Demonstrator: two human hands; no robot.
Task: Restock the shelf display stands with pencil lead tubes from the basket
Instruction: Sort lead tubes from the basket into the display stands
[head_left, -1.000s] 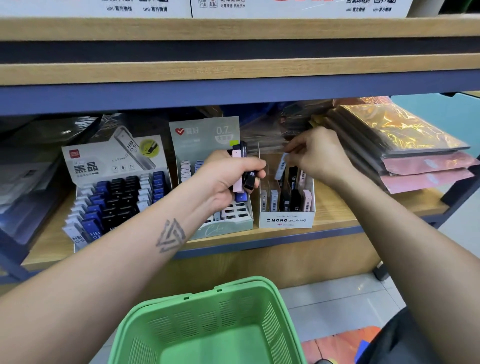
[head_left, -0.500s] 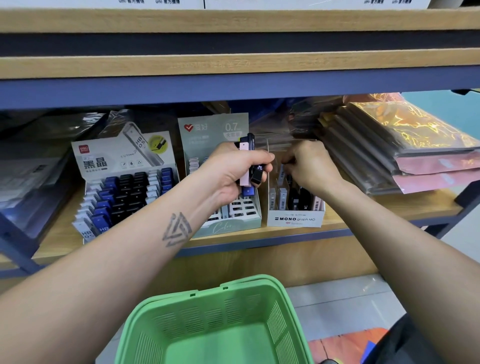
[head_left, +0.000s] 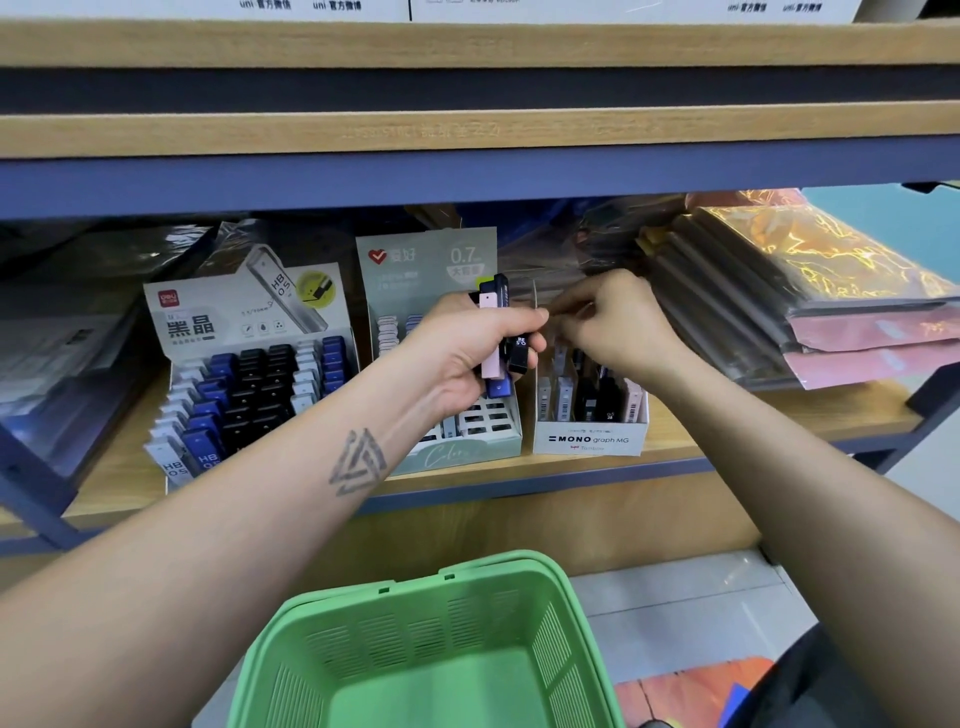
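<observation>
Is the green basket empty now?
Looks empty: the green basket shows only bare floor inside, though its near end is out of frame.

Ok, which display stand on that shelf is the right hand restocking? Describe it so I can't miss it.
On the lower wooden shelf, three display stands sit in a row; take the rightmost. It is the small white cardboard box under the right hand, beside the stacked plastic-wrapped packs. Only it reads "MONO graph MG" and lacks a tall printed backboard.
</observation>
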